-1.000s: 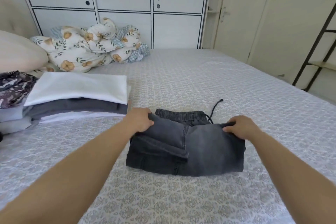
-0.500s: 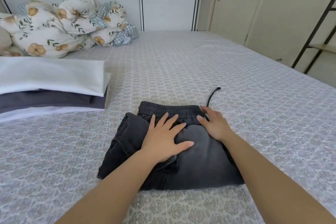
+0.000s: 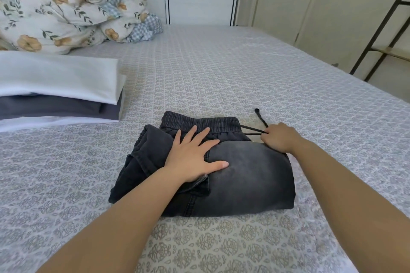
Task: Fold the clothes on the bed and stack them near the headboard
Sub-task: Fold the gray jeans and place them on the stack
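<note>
1. The jeans (image 3: 221, 168) are lying folded into a dark bundle on the bed (image 3: 244, 73), to the right of the stack (image 3: 57, 93) and nearer the camera.
2. The left hand (image 3: 193, 157) is pressing flat on the jeans, fingers straight and spread, gripping nothing.
3. The right hand (image 3: 278, 138) is sitting at the jeans' far right corner, fingers curled and pinching the drawstring (image 3: 258, 127) trailing from the waistband.
4. Step in hand, I'd say: tidying the loose cord and flattening the fold.
5. Next move is calling for tucking that cord in, then lifting the bundle with both hands onto the stack, keeping the fold from springing open.
</note>
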